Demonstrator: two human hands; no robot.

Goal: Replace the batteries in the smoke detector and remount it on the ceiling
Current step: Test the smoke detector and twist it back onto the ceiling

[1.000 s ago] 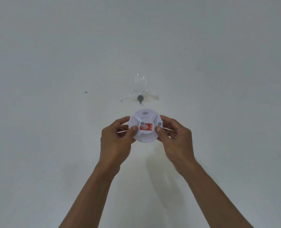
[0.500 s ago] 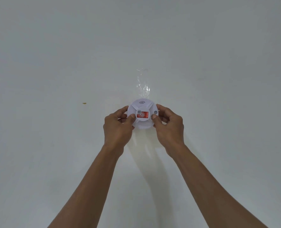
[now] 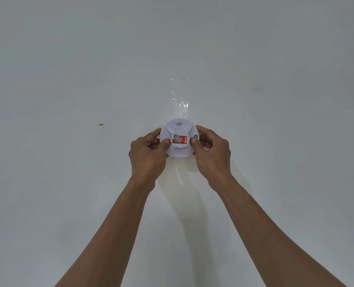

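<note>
A round white smoke detector (image 3: 179,129) with a red label on its face is held up against the white ceiling (image 3: 68,59). My left hand (image 3: 147,154) grips its left rim, thumb on the face beside the label. My right hand (image 3: 211,152) grips the right rim, thumb pressed near the small round button. The detector covers the spot where a grey mount showed earlier. A strip of clear tape (image 3: 179,102) sticks to the ceiling just above the detector.
A small orange speck (image 3: 100,124) marks the ceiling to the left. My two forearms reach up from the bottom of the view, and their shadow falls on the ceiling below the detector.
Both hands raised the detector up to the ceiling. It now covers the grey mount and the lower tape that were visible a second ago.
</note>
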